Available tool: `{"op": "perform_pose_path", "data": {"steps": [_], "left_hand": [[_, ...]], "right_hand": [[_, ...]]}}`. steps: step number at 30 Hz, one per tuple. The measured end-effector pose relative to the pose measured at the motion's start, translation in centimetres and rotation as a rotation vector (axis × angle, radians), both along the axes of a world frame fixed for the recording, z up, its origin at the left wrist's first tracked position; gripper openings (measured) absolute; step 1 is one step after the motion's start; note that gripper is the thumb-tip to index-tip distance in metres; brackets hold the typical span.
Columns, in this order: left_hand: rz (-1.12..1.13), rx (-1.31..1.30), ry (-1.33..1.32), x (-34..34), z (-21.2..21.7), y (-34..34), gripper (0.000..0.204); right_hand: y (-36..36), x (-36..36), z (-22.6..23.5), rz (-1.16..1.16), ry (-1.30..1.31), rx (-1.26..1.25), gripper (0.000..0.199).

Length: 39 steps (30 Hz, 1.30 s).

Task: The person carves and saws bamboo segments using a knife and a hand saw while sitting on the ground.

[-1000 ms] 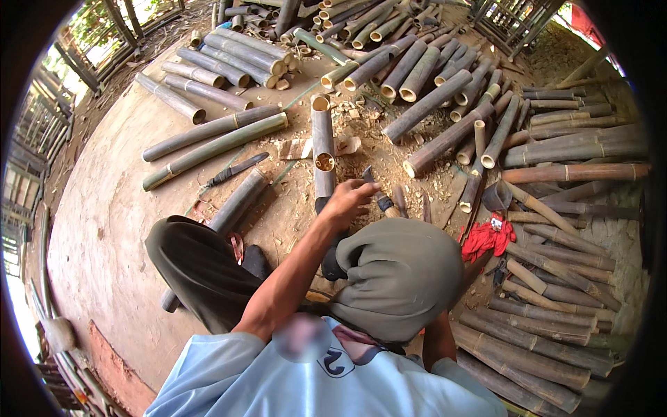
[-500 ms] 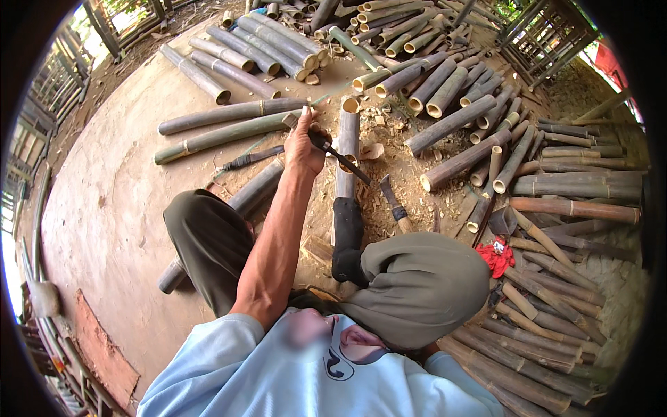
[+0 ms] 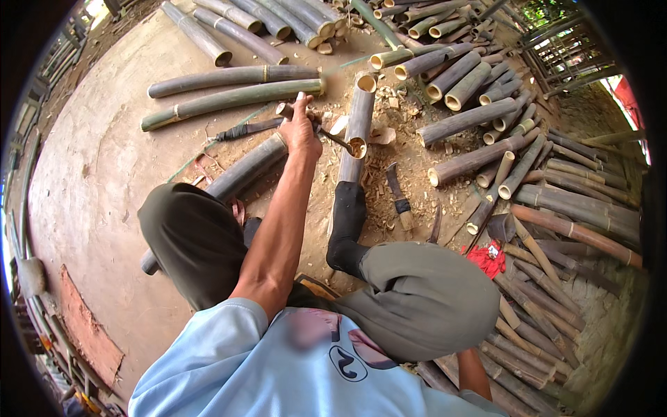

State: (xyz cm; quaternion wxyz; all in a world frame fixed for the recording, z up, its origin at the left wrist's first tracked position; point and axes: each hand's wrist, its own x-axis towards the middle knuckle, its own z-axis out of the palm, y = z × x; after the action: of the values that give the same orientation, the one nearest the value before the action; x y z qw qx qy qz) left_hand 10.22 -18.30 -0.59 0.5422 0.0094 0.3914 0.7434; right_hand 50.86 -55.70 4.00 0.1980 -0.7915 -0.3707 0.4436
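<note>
My left hand reaches forward and is closed around the wooden handle of a hand tool. The tool's dark metal blade points right, its tip at a notch in an upright-lying bamboo section. My foot in a black sock rests on the near end of that section. Wood chips lie around the notch. Only my right forearm shows at the lower right; the hand is hidden behind my knee.
A knife with a wooden handle lies right of my foot. Another dark tool lies to the left, beside two long bamboo poles. Cut bamboo piles fill the right and far side. A red cloth sits near my knee.
My left hand has moved forward from near my knee, taken hold of the tool and brought its blade to the bamboo's notch. The view has tilted downward.
</note>
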Motion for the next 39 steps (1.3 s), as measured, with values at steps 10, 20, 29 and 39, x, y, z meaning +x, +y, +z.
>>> {"op": "perform_pose_path", "data": {"steps": [10, 20, 29, 39], "left_hand": [[-0.141, 0.006, -0.061, 4.2, -3.8, 2.3, 0.035], [-0.153, 0.068, 0.028, 6.5, -2.8, 0.3, 0.027], [-0.377, -0.009, 0.157, 7.6, -1.4, -1.1, 0.029], [-0.336, 0.065, 0.246, 8.6, -2.8, -2.2, 0.032]], "right_hand": [[23.0, -9.6, 11.6, 0.409, 0.100, 0.269, 0.088], [37.2, -21.6, 13.1, 1.073, -0.268, 0.783, 0.095], [39.0, -25.2, 18.4, 1.419, -0.786, 0.684, 0.090], [37.7, -23.6, 16.9, 1.341, -0.716, 0.215, 0.104]]}}
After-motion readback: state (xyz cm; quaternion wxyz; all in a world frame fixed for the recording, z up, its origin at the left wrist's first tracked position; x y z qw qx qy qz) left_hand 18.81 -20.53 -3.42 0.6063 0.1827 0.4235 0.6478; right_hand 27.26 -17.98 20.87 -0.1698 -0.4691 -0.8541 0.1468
